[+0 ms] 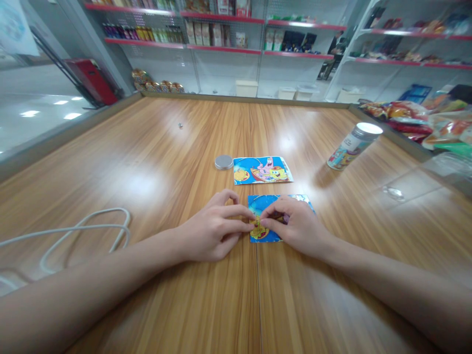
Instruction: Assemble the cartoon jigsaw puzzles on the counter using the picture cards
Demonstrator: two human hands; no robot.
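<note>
A blue cartoon picture [263, 236], perhaps a jigsaw puzzle, lies flat on the wooden table between my hands. My left hand [217, 223] rests at its left edge, fingers stretched out with their tips touching the yellow figure. From the right, my right hand [300, 223] covers much of the picture. Its thumb and index finger are pinched over the yellow figure; whatever lies between them is too small to tell. Just beyond is a card [263, 170] with a matching boat scene. A round metal lid [223, 162] lies beside that card's left edge.
A printed cylindrical can [352, 147] stands at right on the table [177, 305]. A pale cable [88, 221] loops at left. Near the back lies a tiny object [180, 126]. Snack bags [405, 115] sit past the right edge, and stocked shelves [221, 49] line the back.
</note>
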